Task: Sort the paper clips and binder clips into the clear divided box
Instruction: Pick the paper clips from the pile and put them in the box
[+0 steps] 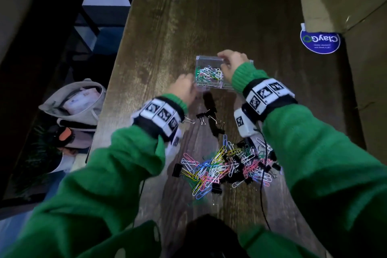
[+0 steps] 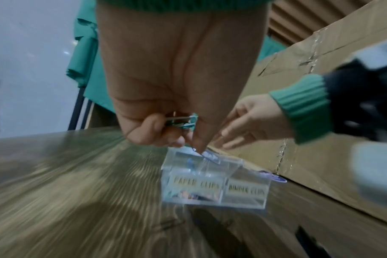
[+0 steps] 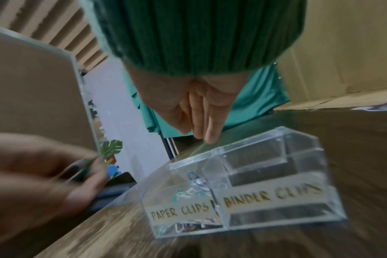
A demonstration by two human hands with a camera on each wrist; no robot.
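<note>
Two hands at the box (image 1: 209, 73): left hand (image 2: 166, 125), pinching green clips (image 2: 181, 121), hovers nearer its paper-clip side; right hand (image 1: 232, 63), fingers straight, steadies the far rim.

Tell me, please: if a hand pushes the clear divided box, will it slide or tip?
The clear divided box looks low, wide and flat-bottomed, so it would probably slide on the smooth wooden table rather than tip. Only its paper-clip side holds anything, so it is likely light.

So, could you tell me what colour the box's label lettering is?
Gold lettering on the clear divided box; right wrist view shows it best.
</note>
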